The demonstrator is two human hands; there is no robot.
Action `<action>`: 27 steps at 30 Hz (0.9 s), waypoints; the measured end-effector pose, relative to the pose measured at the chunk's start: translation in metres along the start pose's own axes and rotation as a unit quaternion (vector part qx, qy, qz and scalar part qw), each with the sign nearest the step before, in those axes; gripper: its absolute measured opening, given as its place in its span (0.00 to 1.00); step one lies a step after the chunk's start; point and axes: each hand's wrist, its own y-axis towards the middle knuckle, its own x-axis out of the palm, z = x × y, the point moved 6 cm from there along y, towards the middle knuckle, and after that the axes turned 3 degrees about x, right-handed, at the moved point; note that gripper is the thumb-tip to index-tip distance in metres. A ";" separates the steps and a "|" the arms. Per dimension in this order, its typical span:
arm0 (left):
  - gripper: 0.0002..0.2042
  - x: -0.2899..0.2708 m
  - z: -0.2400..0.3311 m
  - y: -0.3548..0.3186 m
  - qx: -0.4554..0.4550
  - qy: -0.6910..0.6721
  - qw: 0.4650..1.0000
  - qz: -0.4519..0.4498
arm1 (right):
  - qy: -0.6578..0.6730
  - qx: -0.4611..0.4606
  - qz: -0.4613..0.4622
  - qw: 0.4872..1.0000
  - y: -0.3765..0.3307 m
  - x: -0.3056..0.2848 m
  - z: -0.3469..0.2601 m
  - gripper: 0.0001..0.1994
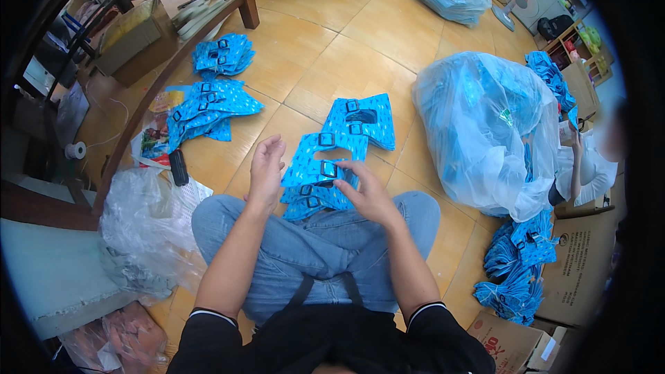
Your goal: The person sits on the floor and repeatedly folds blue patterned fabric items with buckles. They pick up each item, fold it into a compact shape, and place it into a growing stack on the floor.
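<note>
The person sits cross-legged on a yellow tiled floor (pixel 325 48), and everything here can be placed from the small stack of blue pouches (pixel 315 176) lying over their knees. The right hand (pixel 366 190) rests on the stack's right edge — thumb and fingers pinched on the black plastic buckle (pixel 328 170) of the top pouch. The left hand (pixel 266 170) hovers just left of the stack, fingers loosely curled, holding nothing and not quite touching the blue fabric. Directly beyond the stack, farther from the person, a second short pile of the same pouches (pixel 361 121) lies on the floor, touching or nearly touching it. Well to the left of the stack two more fanned heaps (pixel 208 107) sit beside a dark curved chair frame (pixel 149 90), with a crumpled clear plastic bag (pixel 142 225) nearer the left knee. To the right of the stack stands a large clear sack (pixel 485 131) stuffed with blue pouches — and lower right of it another loose heap (pixel 519 270) lies against cardboard boxes (pixel 578 263). Another person's arm (pixel 575 166) shows beyond the sack.
</note>
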 end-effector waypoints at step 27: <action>0.09 0.031 0.002 -0.001 0.124 0.062 0.985 -0.098 | 0.383 0.030 0.149 0.911 0.031 -0.029 0.066 0.13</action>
